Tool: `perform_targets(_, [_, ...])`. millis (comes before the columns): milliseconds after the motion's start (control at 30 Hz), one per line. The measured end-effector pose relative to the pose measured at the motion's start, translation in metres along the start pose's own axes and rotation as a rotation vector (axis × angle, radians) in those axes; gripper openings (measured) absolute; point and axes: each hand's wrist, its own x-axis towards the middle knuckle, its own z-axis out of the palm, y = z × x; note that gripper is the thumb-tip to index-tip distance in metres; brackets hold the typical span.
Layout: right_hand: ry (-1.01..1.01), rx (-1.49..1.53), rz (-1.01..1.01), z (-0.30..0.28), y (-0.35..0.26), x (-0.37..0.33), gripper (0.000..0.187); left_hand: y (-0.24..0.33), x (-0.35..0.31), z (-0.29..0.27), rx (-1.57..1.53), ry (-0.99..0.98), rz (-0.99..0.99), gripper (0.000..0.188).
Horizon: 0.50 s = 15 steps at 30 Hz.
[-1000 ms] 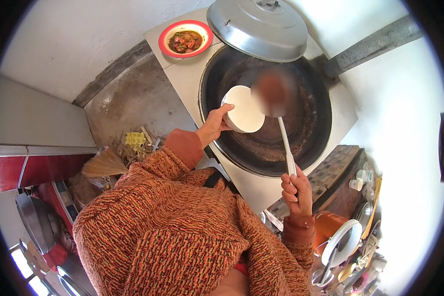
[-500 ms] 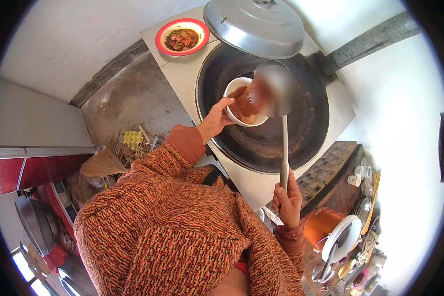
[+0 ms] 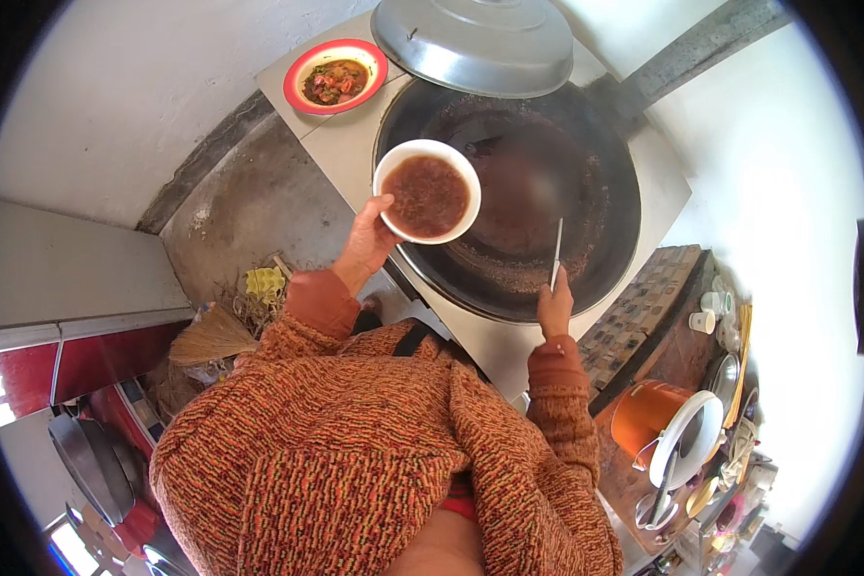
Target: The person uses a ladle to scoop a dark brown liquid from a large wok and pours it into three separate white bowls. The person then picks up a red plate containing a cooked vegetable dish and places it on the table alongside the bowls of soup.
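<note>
My left hand (image 3: 363,242) grips a white bowl (image 3: 422,147) by its near left rim, thumb over the edge. Reddish-brown soupy food (image 3: 426,198) fills much of the bowl, which hangs over the left side of a large dark wok (image 3: 610,216). The fingers of my right hand (image 3: 554,307) are wrapped round the handle of a ladle (image 3: 558,245) above the wok's near right part. The ladle's head cannot be made out in the hazy, blurred patch over the wok. Dark reddish-brown liquid (image 3: 509,206) lies in the wok.
Behind the wok rests a big metal lid (image 3: 480,48). A red-rimmed dish (image 3: 298,79) of cooked food stands at the stove top's far left corner. Right of me are a tiled ledge (image 3: 634,322) and an orange bucket (image 3: 646,420). A straw broom (image 3: 206,338) is at left.
The bowl has moved left and nearer me, away from the ladle, and now sits level with food in it. My right hand has moved forward, its ladle lowered toward the wok.
</note>
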Motion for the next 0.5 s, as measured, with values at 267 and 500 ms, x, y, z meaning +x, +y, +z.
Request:
perform_targets(267, [-0.226, 0.458, 0.517, 0.048, 0.004, 0.028, 0.043, 0.021, -0.030, -0.018, 0.042, 0.030, 0.024, 0.055])
perform_targets(500, [-0.519, 1.506, 0.941, 0.053, -0.019, 0.029, 0.016, 0.022, -0.036, -0.022, 0.070, 0.024, -0.003, 0.058])
